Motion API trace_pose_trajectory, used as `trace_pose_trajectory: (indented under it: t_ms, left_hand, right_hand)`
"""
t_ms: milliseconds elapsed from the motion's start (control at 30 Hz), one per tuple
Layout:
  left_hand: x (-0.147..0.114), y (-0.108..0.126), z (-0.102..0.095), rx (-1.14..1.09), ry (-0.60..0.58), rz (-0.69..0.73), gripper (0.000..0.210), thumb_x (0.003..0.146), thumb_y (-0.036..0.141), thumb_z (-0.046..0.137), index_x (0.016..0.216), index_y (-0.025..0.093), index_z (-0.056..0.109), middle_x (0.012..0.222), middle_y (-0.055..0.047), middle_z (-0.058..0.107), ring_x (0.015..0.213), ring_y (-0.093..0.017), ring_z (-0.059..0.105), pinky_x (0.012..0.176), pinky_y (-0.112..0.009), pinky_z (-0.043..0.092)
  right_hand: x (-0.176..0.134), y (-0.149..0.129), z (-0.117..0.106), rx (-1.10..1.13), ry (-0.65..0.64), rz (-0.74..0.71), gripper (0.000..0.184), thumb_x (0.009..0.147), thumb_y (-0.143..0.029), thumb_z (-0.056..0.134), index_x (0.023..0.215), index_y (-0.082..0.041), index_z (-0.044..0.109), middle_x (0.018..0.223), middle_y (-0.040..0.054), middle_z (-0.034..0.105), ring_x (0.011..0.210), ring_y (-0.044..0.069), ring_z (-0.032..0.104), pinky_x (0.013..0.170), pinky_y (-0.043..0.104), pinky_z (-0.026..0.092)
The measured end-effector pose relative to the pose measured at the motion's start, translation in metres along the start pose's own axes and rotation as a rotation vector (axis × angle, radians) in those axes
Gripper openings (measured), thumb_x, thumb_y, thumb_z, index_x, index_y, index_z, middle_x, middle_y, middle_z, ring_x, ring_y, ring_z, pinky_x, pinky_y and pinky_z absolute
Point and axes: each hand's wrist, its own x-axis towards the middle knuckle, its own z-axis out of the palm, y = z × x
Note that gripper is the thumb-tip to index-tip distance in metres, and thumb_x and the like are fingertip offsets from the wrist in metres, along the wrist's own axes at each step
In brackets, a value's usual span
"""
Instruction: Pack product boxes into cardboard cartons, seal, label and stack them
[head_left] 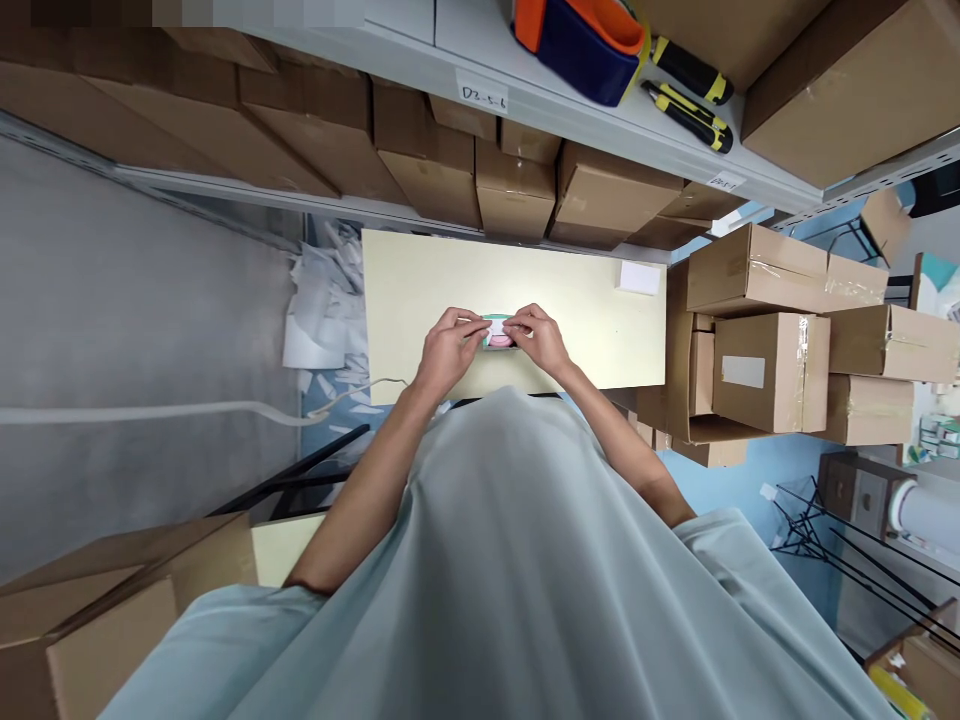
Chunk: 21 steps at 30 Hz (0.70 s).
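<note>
My left hand and my right hand meet over the middle of a pale yellow tabletop. Between them lies a small box with a green edge, and something pink shows inside it. A small white piece lies across the upper part of the box. The thumb and fingers of each hand are closed in a pinch at the two sides of this white piece. Its exact kind is too small to tell, and the fingertips partly cover the box's sides.
A small white box sits at the tabletop's right end. Shelves above hold cardboard boxes, a box cutter and a screwdriver. Stacked cartons stand on the right. White scraps and a cable are on the left.
</note>
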Motion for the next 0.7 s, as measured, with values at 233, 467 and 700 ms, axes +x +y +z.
trace_pose_trajectory:
  t_ms: [233, 467, 700]
  left_hand:
    - [0.002, -0.006, 0.001, -0.113, -0.036, -0.042, 0.029, 0.094, 0.042, 0.087, 0.12, 0.027, 0.086, 0.129, -0.006, 0.068, 0.1, -0.021, 0.079, 0.103, -0.044, 0.073]
    - [-0.006, -0.009, 0.0, -0.04, 0.024, -0.063, 0.026, 0.097, 0.04, 0.083, 0.12, 0.027, 0.086, 0.132, -0.006, 0.07, 0.1, -0.021, 0.078, 0.105, -0.045, 0.071]
    - [-0.013, -0.001, 0.003, 0.056, 0.026, -0.026, 0.028, 0.105, 0.044, 0.07, 0.121, 0.027, 0.087, 0.125, -0.009, 0.07, 0.107, -0.024, 0.076, 0.104, -0.043, 0.066]
  right_hand:
    - [0.002, 0.017, 0.007, 0.109, 0.091, 0.114, 0.027, 0.103, -0.041, 0.079, 0.123, -0.024, 0.084, 0.122, 0.0073, 0.067, 0.082, 0.016, 0.068, 0.091, 0.037, 0.064]
    - [0.009, 0.022, 0.021, 0.351, 0.051, 0.229, 0.03, 0.096, -0.051, 0.084, 0.109, -0.024, 0.081, 0.099, -0.0001, 0.065, 0.077, 0.013, 0.061, 0.081, 0.029, 0.06]
    - [0.009, 0.013, 0.015, 0.29, 0.06, 0.233, 0.031, 0.096, -0.051, 0.085, 0.111, -0.025, 0.082, 0.101, 0.0011, 0.065, 0.081, 0.014, 0.06, 0.088, 0.029, 0.062]
